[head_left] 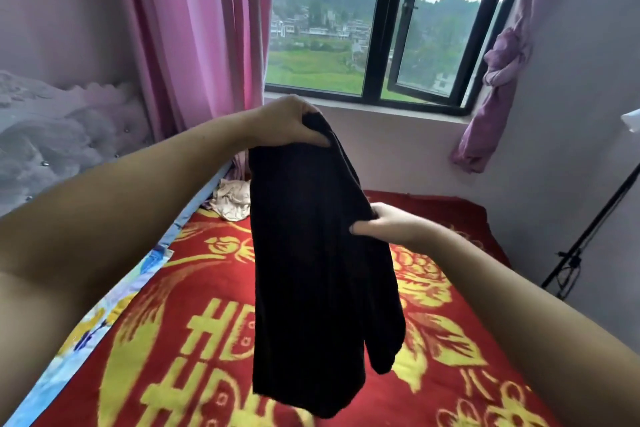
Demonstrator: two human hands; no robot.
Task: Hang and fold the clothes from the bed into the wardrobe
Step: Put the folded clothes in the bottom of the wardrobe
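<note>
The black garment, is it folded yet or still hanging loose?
Hanging loose. The black garment dangles above the bed, gripped at its top by the left hand and pinched at one side by the right hand.

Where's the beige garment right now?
In the head view the beige garment lies crumpled on the bed's far left edge, by the pink curtain, just left of the black garment held up by both hands.

Black garment (311,270): matt, soft knit cloth. Bed blanket (450,374): plush woven cloth. Curtain (194,45): smooth pink fabric. Window frame (381,28): dark, semi-gloss.
</note>
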